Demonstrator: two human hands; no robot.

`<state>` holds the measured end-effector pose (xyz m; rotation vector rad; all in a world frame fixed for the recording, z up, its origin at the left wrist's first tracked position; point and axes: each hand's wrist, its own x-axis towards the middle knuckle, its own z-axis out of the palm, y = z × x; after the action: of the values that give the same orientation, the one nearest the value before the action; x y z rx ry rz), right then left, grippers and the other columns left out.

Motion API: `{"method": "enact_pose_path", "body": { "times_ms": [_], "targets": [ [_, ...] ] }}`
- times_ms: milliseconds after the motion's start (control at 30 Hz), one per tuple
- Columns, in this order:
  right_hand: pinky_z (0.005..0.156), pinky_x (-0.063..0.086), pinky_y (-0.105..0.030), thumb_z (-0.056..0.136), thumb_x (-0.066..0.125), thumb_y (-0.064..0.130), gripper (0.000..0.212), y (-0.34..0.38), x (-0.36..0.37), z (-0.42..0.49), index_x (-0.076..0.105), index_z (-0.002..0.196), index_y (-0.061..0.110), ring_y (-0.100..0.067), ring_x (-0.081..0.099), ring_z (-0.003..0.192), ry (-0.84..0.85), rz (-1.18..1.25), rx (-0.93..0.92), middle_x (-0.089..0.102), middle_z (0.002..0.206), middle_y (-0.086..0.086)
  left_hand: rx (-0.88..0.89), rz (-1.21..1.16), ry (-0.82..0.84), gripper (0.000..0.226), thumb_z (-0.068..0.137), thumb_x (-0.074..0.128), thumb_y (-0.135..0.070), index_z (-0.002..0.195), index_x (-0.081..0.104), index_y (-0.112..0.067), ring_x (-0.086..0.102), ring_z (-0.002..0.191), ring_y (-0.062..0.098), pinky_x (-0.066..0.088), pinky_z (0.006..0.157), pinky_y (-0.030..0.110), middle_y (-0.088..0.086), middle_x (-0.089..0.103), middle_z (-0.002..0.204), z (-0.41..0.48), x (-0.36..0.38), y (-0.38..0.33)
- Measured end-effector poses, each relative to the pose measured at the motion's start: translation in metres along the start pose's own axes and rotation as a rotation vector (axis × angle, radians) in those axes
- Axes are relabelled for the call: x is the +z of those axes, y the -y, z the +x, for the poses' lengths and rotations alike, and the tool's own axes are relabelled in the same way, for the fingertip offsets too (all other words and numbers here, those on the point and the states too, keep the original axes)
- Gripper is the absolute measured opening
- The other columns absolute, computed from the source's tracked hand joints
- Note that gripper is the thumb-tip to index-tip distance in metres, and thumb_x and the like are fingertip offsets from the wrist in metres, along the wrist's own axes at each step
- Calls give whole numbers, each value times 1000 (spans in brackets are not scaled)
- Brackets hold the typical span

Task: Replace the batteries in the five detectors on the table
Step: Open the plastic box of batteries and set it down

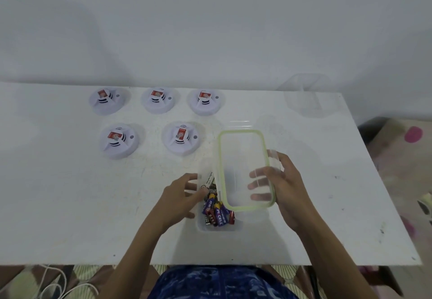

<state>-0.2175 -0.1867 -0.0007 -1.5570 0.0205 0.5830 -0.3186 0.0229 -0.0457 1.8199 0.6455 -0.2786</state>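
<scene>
Several white round detectors stand on the white table [70, 205] in two rows: three at the back [106, 100] [159, 100] [205, 101] and two in front [118, 141] [181, 139]. Each carries a red label on top. A clear plastic box [217, 227] near the front edge holds several batteries [217, 212]. My right hand [280, 186] grips the box's clear lid [243, 165] with its green rim, lifted off and tilted over the box's right side. My left hand [180, 196] holds the box's left wall with curled fingers.
A second clear container [308, 97] stands at the table's back right corner. The white wall is right behind the table. White cables [58, 284] lie on the floor at the lower left. The table's right edge runs diagonally past my right hand.
</scene>
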Motion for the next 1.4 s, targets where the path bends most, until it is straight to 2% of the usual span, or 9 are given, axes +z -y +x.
{"method": "enact_pose_path", "body": {
  "times_ms": [100,267,567,767,1000,1100,1233,1400],
  "targets": [
    [59,56,-41,96,47,4,39,-2,-7,3,45,129,23,-32,67,71,2,11,11,67,90,-19,24,22,-44,37,90,63,-26,125,54,-26,66,85,7,58,55,26,-7,65,98,3,5,-2],
    [58,55,-39,95,48,3,40,1,-27,10,46,129,22,-31,66,70,-2,26,27,66,91,-21,91,55,-134,35,92,59,-19,126,58,-20,68,84,12,60,56,37,3,70,100,12,17,-11],
    [58,56,-39,94,48,4,41,34,-104,54,47,130,22,-30,68,70,-112,-12,-20,68,90,-18,141,58,-146,38,93,57,-17,130,54,-13,67,87,18,60,56,35,15,71,101,69,55,-58],
    [55,55,-37,92,44,2,42,68,-170,103,47,130,22,-27,65,64,-226,-13,-92,66,83,-14,128,-8,-190,38,92,59,-18,130,55,-12,66,98,24,60,57,32,17,68,109,127,72,-98],
    [47,53,-31,93,41,0,41,97,-249,162,48,131,14,-24,63,54,-364,-82,-121,64,78,-13,98,-23,-231,42,93,58,-16,133,51,-8,64,102,29,58,64,37,21,65,115,184,81,-137],
    [47,55,-30,92,39,0,45,105,-278,190,44,135,13,-26,62,57,-419,-129,-86,64,80,-12,111,-5,-259,41,94,56,-15,134,49,-6,62,106,30,57,65,38,21,62,120,205,83,-152],
    [52,54,-32,92,37,-1,48,111,-314,229,42,137,15,-27,63,61,-455,-160,-23,63,82,-12,81,-3,-305,41,94,55,-17,133,50,-6,65,98,30,58,74,45,18,65,115,232,86,-173],
    [53,54,-33,91,36,-2,48,94,-318,247,42,136,15,-28,61,60,-439,-202,21,62,80,-13,59,24,-315,43,93,56,-20,134,50,-7,68,92,32,58,76,51,16,66,114,244,78,-176]
  ]
}}
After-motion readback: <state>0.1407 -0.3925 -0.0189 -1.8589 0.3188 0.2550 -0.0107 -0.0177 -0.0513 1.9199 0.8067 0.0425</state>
